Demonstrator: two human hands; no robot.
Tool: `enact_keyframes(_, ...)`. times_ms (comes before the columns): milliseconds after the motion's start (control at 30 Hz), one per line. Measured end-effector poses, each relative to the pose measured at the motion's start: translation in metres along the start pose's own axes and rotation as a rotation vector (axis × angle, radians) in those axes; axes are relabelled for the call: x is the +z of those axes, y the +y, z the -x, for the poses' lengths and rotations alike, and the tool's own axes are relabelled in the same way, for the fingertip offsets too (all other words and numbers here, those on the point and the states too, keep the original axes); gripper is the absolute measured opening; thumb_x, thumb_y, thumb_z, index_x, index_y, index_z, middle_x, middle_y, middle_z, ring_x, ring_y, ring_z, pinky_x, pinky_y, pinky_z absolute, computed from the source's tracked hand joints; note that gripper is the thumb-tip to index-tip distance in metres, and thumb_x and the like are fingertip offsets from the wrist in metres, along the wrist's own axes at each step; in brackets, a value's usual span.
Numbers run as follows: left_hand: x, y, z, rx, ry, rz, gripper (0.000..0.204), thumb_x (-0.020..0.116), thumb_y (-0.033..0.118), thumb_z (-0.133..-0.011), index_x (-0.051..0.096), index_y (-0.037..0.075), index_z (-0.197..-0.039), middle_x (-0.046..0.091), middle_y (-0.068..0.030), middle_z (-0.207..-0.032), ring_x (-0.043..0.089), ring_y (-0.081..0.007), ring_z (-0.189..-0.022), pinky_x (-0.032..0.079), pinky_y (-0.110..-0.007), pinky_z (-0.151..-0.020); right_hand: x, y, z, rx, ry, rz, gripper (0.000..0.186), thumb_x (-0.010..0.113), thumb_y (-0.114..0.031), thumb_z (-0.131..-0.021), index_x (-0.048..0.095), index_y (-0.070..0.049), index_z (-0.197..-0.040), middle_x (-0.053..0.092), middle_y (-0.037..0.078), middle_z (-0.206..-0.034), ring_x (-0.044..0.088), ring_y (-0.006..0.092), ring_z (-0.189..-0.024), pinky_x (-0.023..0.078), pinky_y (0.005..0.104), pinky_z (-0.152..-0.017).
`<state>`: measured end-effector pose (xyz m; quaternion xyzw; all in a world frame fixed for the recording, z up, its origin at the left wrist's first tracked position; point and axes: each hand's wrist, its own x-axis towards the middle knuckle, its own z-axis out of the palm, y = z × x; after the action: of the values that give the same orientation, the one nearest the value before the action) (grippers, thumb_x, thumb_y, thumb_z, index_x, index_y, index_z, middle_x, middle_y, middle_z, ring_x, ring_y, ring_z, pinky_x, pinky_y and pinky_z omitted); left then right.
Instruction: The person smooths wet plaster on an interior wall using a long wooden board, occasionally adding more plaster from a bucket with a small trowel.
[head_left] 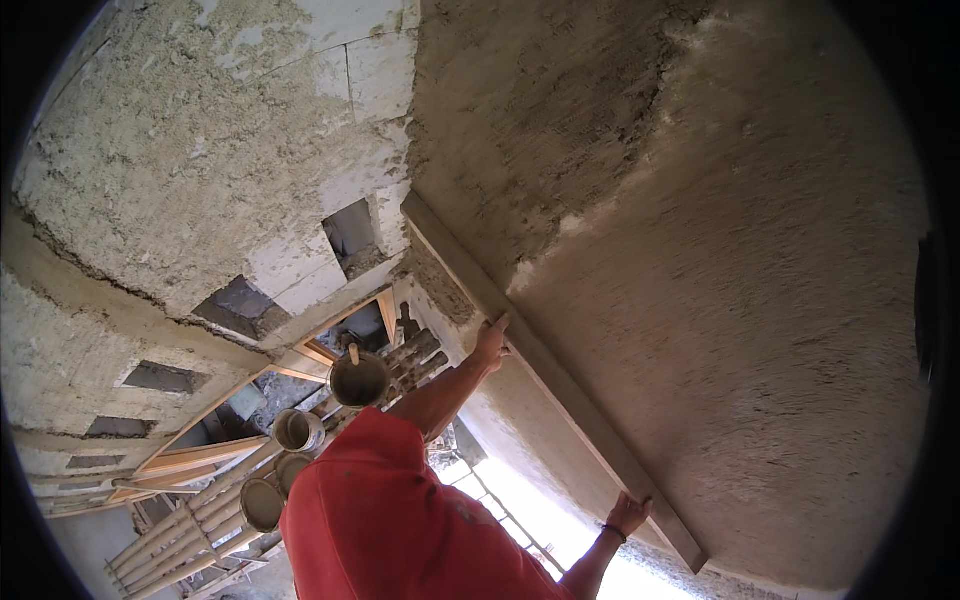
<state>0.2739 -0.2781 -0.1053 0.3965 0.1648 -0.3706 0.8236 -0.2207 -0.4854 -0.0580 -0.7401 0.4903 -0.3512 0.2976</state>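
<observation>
A long straightedge board [575, 411], coated in grey-brown mortar, lies slantwise against the plastered wall [760, 300]. My left hand [490, 343] grips its lower-left edge nearer the far upper end, fingers curled round it. Closer to the other end, my right hand [628, 513], with a dark band at the wrist, is closed on the same edge. Part of each hand's grip is hidden by the board and by the hand itself. To the board's upper right the wet plaster looks rough and dark in a patch [560, 110]; further right it is smoother.
Below left stand a bucket [360, 382] with a wooden-handled tool in it, a pale bucket [298, 430] and a round mortar container [262, 505]. Bamboo poles [180, 545] form a platform. Wooden window frames [190, 462] and a rough block wall [190, 130] with square openings are behind.
</observation>
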Motion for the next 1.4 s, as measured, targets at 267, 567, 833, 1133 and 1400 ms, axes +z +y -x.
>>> enact_keyframes(267, 0.038, 0.027, 0.042, 0.127, -0.034, 0.045, 0.046, 0.061, 0.034, -0.086, 0.044, 0.011, -0.122, 0.057, -0.0063, -0.111, 0.059, -0.0222, -0.093, 0.049, -0.045, -0.070, -0.024, -0.040, -0.010, 0.252, 0.124, -0.609, 0.042, 0.054, -0.041, -0.090, 0.055, -0.008, -0.116, 0.060, 0.007, -0.117, 0.057, 0.0220, -0.104, 0.046, 0.0375, -0.088)
enact_keyframes(567, 0.078, 0.063, 0.078, 0.185, -0.080, 0.083, 0.047, 0.060, 0.030, -0.088, 0.042, 0.011, -0.127, 0.056, -0.0081, -0.116, 0.061, -0.0257, -0.097, 0.051, -0.050, -0.077, -0.046, -0.108, -0.021, 0.295, 0.152, -1.008, 0.038, 0.056, -0.038, -0.090, 0.057, -0.009, -0.115, 0.060, 0.009, -0.117, 0.056, 0.0220, -0.107, 0.047, 0.0385, -0.090)
enact_keyframes(833, 0.101, 0.085, 0.104, 0.282, -0.153, 0.025, 0.052, 0.059, 0.030, -0.088, 0.039, 0.008, -0.131, 0.051, -0.0103, -0.123, 0.057, -0.0250, -0.106, 0.049, -0.051, -0.081, -0.065, -0.120, -0.031, 0.274, 0.176, -1.052, 0.041, 0.056, -0.038, -0.089, 0.056, -0.007, -0.116, 0.060, 0.008, -0.116, 0.057, 0.0212, -0.106, 0.047, 0.0354, -0.087)
enact_keyframes(1133, 0.138, 0.109, 0.130, 0.405, -0.105, 0.065, 0.041, 0.059, 0.021, -0.088, 0.046, 0.000, -0.120, 0.056, -0.0117, -0.111, 0.058, -0.0207, -0.096, 0.050, -0.038, -0.073, -0.087, -0.135, -0.040, 0.321, 0.038, -1.241, 0.039, 0.056, -0.042, -0.089, 0.058, -0.009, -0.111, 0.063, 0.007, -0.110, 0.058, 0.0178, -0.102, 0.047, 0.0343, -0.083)
enact_keyframes(1400, 0.174, 0.137, 0.140, 0.585, -0.160, -0.043, 0.041, 0.060, 0.026, -0.087, 0.049, 0.005, -0.120, 0.059, -0.0093, -0.108, 0.062, -0.0222, -0.089, 0.053, -0.042, -0.064, -0.093, -0.163, -0.045, 0.344, 0.193, -1.295, 0.045, 0.059, -0.041, -0.088, 0.056, -0.006, -0.116, 0.056, 0.010, -0.121, 0.051, 0.0217, -0.114, 0.043, 0.0372, -0.092)
